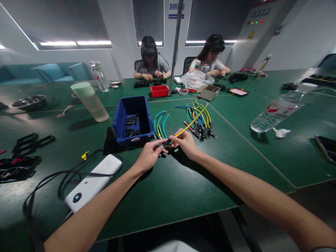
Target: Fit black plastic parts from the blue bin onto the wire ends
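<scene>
And here a black sleeve [167, 142] is being pinched between thumb and fingers by the left hand [150, 154] and steadied by the right hand [185, 142], in whose pinch a yellow cable [194, 121] is also held, its free end angled up toward one o'clock; just beyond, at eleven o'clock, black pieces are held in a blue bin [133, 120], with loose curved wires [159, 125] laid at its right side. Toward one o'clock a bundle of coloured cables [202, 120] is spread on the green table [181, 185], and farther off, near twelve, a red tray [160, 91] is seen
</scene>
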### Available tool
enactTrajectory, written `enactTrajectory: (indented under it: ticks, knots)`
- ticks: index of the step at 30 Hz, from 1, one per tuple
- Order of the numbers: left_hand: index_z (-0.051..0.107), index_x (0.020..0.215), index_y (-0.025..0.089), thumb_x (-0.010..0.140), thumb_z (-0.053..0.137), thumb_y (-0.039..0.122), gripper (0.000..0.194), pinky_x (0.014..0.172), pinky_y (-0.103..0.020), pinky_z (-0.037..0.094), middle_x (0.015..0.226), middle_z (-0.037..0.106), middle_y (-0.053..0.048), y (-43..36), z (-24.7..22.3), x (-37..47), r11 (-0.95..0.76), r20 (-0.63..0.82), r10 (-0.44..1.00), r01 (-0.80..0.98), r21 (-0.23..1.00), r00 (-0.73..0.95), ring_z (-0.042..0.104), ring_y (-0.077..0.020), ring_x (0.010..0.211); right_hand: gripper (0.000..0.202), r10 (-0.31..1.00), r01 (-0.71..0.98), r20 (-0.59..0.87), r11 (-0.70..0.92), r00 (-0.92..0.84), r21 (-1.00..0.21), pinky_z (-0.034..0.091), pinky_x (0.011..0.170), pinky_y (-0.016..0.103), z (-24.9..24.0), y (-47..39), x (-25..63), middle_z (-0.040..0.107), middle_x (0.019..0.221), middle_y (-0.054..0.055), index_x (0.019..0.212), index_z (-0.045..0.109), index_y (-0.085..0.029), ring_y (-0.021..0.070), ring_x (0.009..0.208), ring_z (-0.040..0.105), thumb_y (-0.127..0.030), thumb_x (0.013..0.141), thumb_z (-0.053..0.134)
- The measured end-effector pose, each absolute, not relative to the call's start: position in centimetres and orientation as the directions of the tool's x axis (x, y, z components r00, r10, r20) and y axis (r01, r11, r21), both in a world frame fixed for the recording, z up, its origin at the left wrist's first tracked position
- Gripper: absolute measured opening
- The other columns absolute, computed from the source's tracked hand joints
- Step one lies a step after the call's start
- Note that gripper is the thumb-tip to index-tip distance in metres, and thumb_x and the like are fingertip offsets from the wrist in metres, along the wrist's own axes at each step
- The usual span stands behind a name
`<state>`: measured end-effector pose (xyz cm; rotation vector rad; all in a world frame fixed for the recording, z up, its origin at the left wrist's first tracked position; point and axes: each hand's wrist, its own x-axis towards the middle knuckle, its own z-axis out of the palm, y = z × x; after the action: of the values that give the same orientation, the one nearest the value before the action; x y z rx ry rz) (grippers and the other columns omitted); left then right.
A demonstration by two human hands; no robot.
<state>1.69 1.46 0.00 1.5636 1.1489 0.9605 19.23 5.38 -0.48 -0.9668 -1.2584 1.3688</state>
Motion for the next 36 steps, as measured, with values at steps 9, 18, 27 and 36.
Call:
enactTrajectory:
  ticks: [9,18,27,36]
  knots:
    - [0.057,0.126,0.016,0.086,0.047,0.021,0.042,0.061,-0.026,0.046,0.082,0.073,-0.009,1.6,-0.4,1.6,-0.134,0.06,0.96,0.262,0.956,0.273,0.067,-0.0174,0.071,0.039,0.979,-0.148,0.068,0.04,-0.193,-0.988,0.045,0.046,0.022,-0.4,5.4,19.2,0.059,0.054,-0.004,0.074,0.046,-0.019,0.0123,0.048,0.06,-0.041,0.064,0.077]
    - [0.057,0.126,0.015,0.085,0.047,0.019,0.042,0.062,-0.026,0.045,0.082,0.073,-0.008,1.5,-0.4,1.6,-0.147,0.071,0.954,0.249,0.957,0.29,0.067,-0.0167,0.072,0.038,0.976,-0.142,0.084,0.056,-0.201,-0.988,0.044,0.046,0.021,-0.8,5.6,19.3,0.059,0.054,-0.004,0.073,0.047,-0.019,0.0124,0.048,0.06,-0.04,0.065,0.077]
    - [0.057,0.126,0.012,0.085,0.052,0.028,0.044,0.063,-0.027,0.047,0.084,0.073,-0.009,1.4,0.0,1.7,-0.104,0.039,0.961,0.229,0.968,0.274,0.066,-0.0178,0.074,0.039,0.971,-0.17,0.106,0.07,-0.213,-0.983,0.045,0.045,0.02,-0.8,5.7,19.1,0.058,0.053,-0.005,0.073,0.047,-0.018,0.0106,0.047,0.059,-0.042,0.064,0.077]
    - [0.06,0.122,0.011,0.081,0.058,0.034,0.047,0.062,-0.028,0.048,0.079,0.073,-0.009,1.2,0.6,2.1,-0.065,0.014,0.978,0.236,0.97,0.21,0.067,-0.0177,0.068,0.04,0.965,-0.158,0.108,0.071,-0.239,-0.985,0.047,0.046,0.02,-0.9,5.9,19.3,0.059,0.054,-0.004,0.073,0.048,-0.018,0.0106,0.047,0.06,-0.046,0.064,0.076]
